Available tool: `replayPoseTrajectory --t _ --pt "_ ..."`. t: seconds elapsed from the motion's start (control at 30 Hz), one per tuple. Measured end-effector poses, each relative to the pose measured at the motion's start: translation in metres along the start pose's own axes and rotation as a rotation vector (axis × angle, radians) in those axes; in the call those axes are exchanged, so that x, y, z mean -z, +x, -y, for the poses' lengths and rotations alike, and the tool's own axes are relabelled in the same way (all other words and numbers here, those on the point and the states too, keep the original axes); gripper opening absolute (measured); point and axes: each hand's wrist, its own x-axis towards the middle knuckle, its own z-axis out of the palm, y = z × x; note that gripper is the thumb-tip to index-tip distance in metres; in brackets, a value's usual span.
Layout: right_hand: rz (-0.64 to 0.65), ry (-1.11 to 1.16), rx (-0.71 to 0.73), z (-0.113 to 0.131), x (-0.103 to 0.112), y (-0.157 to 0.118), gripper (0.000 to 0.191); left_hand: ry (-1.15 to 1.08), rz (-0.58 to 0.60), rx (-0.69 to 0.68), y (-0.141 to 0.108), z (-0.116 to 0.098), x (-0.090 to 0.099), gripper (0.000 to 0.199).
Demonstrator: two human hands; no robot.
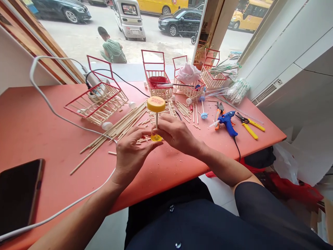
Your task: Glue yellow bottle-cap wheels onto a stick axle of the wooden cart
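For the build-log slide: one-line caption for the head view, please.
Both hands hold a stick with yellow caps above a red table, before small stick-built carts.

Daylight is admitted through large windows (pixel 166 41) set in brown wooden frames (pixel 212 26), through which parked dark cars (pixel 182 21), yellow buses (pixel 163 6), a white three-wheeled vehicle (pixel 129 19) and a crouching person in green (pixel 113 50) are seen on a pale street. The pink worktop (pixel 59 146) is placed against the window ledge (pixel 122 74), and its right edge is flanked by a pale panelled wall (pixel 293 41) fitted with a slatted vent (pixel 267 91). Beneath its front edge, light floor tiles (pixel 222 194) are partly shown.
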Motion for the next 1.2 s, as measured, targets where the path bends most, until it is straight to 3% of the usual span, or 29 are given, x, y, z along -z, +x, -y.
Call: replayPoseTrajectory --t 0.4,0.77,1.2 --pt "-0.003 -0.041 0.023 -0.0012 -0.0009 -0.0014 0.034 0.038 0.008 -0.026 0.0011 -0.0009 0.0004 0.029" --pt "0.013 -0.049 0.014 0.0004 -0.0013 -0.0013 0.036 0.002 0.015 0.049 -0.0013 0.0014 -0.0015 0.027" --pt "-0.001 -0.050 0.031 -0.0006 -0.0034 -0.0024 0.036 0.041 0.014 -0.001 0.0015 -0.0028 -0.0003 0.024"
